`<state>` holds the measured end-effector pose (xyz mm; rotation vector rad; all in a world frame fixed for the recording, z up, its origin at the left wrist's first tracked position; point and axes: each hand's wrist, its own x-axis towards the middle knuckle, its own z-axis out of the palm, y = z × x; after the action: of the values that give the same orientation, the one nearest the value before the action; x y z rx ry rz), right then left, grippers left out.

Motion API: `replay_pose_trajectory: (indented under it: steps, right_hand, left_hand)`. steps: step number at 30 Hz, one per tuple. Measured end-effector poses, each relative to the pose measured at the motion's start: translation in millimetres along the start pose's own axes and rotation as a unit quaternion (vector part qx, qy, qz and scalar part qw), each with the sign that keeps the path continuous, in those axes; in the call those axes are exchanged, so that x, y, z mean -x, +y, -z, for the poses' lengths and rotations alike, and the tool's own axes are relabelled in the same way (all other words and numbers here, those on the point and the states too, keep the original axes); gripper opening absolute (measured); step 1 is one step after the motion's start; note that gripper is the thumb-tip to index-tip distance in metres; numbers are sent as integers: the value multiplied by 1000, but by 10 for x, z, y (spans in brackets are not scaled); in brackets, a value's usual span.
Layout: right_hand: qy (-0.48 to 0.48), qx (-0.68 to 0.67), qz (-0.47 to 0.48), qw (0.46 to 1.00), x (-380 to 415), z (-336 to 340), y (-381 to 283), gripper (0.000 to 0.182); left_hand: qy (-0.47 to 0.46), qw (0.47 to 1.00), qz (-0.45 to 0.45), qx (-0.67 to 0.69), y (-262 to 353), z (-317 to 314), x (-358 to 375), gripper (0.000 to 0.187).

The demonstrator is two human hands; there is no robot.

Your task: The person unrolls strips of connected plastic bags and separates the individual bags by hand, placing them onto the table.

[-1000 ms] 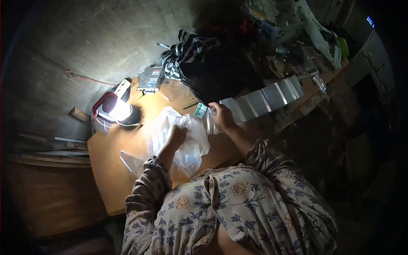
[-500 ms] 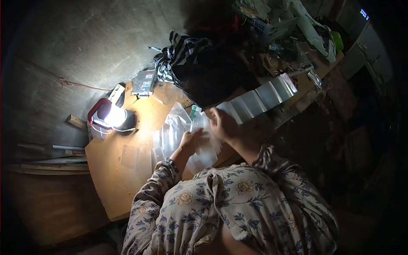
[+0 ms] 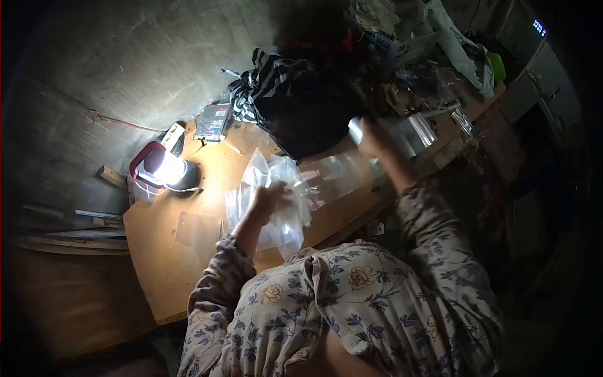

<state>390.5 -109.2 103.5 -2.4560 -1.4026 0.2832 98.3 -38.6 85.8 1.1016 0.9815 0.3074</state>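
Observation:
My left hand (image 3: 270,198) is closed on a bunch of clear plastic bags (image 3: 282,217), which spread in crumpled layers around its fingers on the table. My right hand (image 3: 377,143) reaches out to the right, somewhat blurred, with its fingers closed on a shiny clear plastic strip (image 3: 356,130). More of that folded plastic (image 3: 419,130) lies beyond the hand, partly hidden by it. Between my hands, flat transparent plastic (image 3: 336,173) stretches over the tabletop.
A lit lantern (image 3: 169,171) with a red handle stands at the left of the wooden table (image 3: 157,251). Behind are a small box (image 3: 212,121), a black-and-white striped bag (image 3: 267,78) and a dark bundle (image 3: 308,122). Plastic bags (image 3: 458,50) clutter the far right.
My right hand has moved right and away from my left, along the plastic strip, whose near part is now gathered up. My left hand has shifted slightly left with the bags.

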Motion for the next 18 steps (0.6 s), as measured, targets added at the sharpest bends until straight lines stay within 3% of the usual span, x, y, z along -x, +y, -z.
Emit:
replay_pose_trajectory:
  steps: [3,5,6,8,9,10,12,14,15,17,18]
  right_hand:
    - [82,25,79,993,17,1004,17,44]
    - [104,35,76,991,246,1741,-162,50]
    - [105,32,61,992,339,2014,-228,53]
    - [99,-118,67,986,314,2353,-21,44]
    - [111,-187,94,972,313,2440,80,48]
    - [122,-256,120,951,308,2509,188,52]
    - [89,-245,70,963,258,2629,396,50]
    - [96,-306,52,946,124,2423,635,50]
    - [77,-282,10,956,66,2263,715,49]
    - [51,-194,-40,979,-40,1824,849,48]
    - [45,-132,-46,989,-104,1502,926,49]
  left_hand:
    - [-8,996,-90,-16,284,393,249,35]
    - [26,992,-123,8,422,820,394,24]
    - [17,983,-164,-75,405,1218,459,21]
    - [96,972,-182,-110,549,1484,995,25]
    - [165,949,-237,-129,674,1493,1302,26]
    - [232,917,-289,-146,801,1485,1607,26]
    - [360,832,-383,-179,955,1541,2117,27]
    - [324,815,-422,-231,975,1818,2479,29]
    - [327,814,-419,-233,886,2090,2577,29]
    - [459,676,-306,-489,664,2563,2665,27]
    - [471,700,-263,-468,530,2720,2701,27]
